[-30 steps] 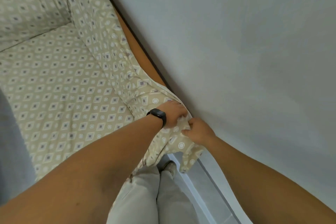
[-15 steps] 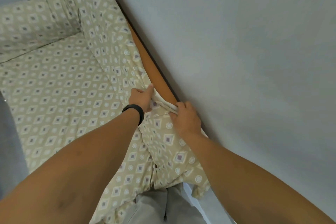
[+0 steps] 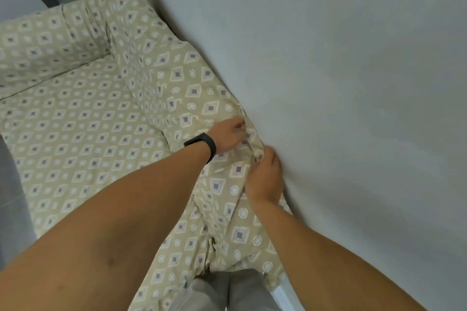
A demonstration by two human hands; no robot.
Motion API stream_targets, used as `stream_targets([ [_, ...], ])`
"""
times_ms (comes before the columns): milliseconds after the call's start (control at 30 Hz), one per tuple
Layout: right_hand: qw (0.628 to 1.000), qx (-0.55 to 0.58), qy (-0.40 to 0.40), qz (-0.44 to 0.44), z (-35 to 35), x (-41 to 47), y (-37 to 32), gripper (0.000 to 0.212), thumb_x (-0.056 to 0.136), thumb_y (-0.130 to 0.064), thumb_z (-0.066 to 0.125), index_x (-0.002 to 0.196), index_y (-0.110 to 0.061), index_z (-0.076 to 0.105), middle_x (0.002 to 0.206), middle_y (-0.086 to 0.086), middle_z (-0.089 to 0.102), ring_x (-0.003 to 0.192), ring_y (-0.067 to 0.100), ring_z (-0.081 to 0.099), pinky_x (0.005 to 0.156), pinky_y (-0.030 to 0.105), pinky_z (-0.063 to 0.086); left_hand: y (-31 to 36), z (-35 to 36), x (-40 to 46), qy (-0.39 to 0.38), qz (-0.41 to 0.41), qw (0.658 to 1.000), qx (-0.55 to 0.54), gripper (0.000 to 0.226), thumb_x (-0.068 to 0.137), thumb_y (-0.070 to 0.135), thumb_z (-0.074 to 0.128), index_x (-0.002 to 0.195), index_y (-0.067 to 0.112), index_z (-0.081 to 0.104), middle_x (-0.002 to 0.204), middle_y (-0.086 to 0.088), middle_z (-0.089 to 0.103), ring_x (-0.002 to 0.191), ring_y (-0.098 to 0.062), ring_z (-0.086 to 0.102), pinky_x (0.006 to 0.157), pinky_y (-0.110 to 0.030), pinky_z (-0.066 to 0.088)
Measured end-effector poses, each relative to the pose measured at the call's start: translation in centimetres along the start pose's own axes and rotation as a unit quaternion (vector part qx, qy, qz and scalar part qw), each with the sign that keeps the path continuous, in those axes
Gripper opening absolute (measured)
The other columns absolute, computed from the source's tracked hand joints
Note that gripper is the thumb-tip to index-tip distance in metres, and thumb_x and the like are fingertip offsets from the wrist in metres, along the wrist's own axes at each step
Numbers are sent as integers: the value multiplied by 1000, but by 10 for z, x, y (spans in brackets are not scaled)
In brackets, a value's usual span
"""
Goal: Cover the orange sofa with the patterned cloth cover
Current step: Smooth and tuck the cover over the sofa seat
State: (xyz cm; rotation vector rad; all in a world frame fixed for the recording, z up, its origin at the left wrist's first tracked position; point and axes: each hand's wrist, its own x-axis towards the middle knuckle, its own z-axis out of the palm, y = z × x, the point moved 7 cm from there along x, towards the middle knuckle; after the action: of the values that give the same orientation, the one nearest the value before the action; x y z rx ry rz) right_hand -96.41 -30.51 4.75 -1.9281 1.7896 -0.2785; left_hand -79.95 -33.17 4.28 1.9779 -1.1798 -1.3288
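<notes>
The orange sofa is wholly hidden beneath the beige diamond-patterned cover (image 3: 83, 139), which lies over seat, backrest and armrest against the wall (image 3: 353, 83), bunched where your left hand (image 3: 228, 135) and right hand (image 3: 265, 178) pinch it, fingers partly buried in folds.

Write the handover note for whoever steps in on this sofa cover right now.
Left hand: on the patterned cover at the top of the sofa backrest, next to the wall; fingers blurred, grip unclear.
Right hand: fingers curled into the same cover edge, by the wall.
Done: cover lies over the seat, far armrest and backrest; no orange upholstery shows.
Left: cloth is bunched and wrinkled around both hands and hangs loose at the near end by the person's trousers. Probably finish tucking behind the backrest, then pull the near end straight.
</notes>
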Motion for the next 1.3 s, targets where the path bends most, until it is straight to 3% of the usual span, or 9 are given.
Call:
stream_targets([
  [133, 992, -99, 0, -76, 11, -18, -16, 64, 84, -22, 67, 144, -22, 44, 142, 7, 46, 127, 29, 46, 100, 45, 46, -15, 11, 5, 5, 104, 908, 405, 41, 97, 33, 46, 136, 30, 59, 140, 4, 57, 136, -23, 42, 120, -43, 20],
  [200, 989, -74, -84, -93, 32, -20, -13, 57, 93, -29, 57, 148, -26, 40, 143, 5, 47, 127, 28, 47, 98, 45, 46, -29, 18, 11, -35, 93, 865, 491, 45, 99, 42, 35, 136, 31, 59, 145, 5, 52, 143, -24, 30, 124, -47, 4],
  [333, 968, 8, -248, 31, 74, -8, 16, 65, 93, -63, 31, 154, -43, 19, 150, 4, 44, 131, 31, 49, 102, 50, 44, -40, 17, 32, -61, 104, 834, 539, 58, 99, 50, 20, 130, 30, 64, 140, 7, 57, 139, -23, 39, 123, -48, 3],
  [467, 950, 48, -303, 64, 85, 10, 17, 78, 83, -84, 31, 151, -45, 29, 138, -2, 59, 127, 29, 55, 106, 50, 41, -38, 10, 40, -13, 155, 873, 463, 54, 91, 49, 28, 106, 28, 75, 109, 10, 71, 113, -17, 58, 121, -41, 15],
  [567, 942, 63, -322, 68, 88, 22, 7, 94, 72, -95, 36, 151, -45, 30, 148, -4, 50, 133, 27, 50, 109, 52, 41, -31, -28, 31, 147, 191, 934, 264, 28, 92, 25, 52, 108, 16, 73, 110, -1, 68, 106, -24, 58, 105, -43, 40],
  [700, 967, -23, -231, -108, 91, 41, -69, 86, 89, -68, 49, 157, -31, 12, 160, 2, 27, 141, 30, 36, 106, 50, 41, -71, -112, 14, 367, -30, 929, 38, 36, 93, 21, 57, 129, 14, 56, 131, -6, 50, 117, -25, 49, 97, -31, 41],
  [933, 966, -93, -201, -134, 151, 109, -184, 117, 75, -76, 62, 157, -19, 1, 156, 11, 27, 133, 35, 40, 103, 52, 40, -123, -194, 51, 355, -157, 913, -129, 51, 86, 33, 65, 130, 17, 46, 131, -10, 49, 91, -30, 64, 79, -43, 59],
  [1133, 978, -92, -102, -159, 168, 135, -214, 113, 67, -81, 60, 152, -19, 17, 135, 8, 47, 111, 33, 57, 85, 44, 46, -129, -258, 95, 382, -162, 907, -70, 53, 93, 38, 62, 139, 20, 40, 139, -6, 35, 78, -23, 53, 78, -42, 55],
  [1300, 980, -94, -94, -148, 166, 138, -215, 102, 73, -86, 49, 149, -24, 21, 128, 7, 55, 107, 33, 61, 84, 45, 46, -126, -276, 123, 382, -144, 913, 7, 30, 98, 38, 57, 117, 16, 56, 109, -6, 62, 86, -26, 62, 79, -39, 52],
])
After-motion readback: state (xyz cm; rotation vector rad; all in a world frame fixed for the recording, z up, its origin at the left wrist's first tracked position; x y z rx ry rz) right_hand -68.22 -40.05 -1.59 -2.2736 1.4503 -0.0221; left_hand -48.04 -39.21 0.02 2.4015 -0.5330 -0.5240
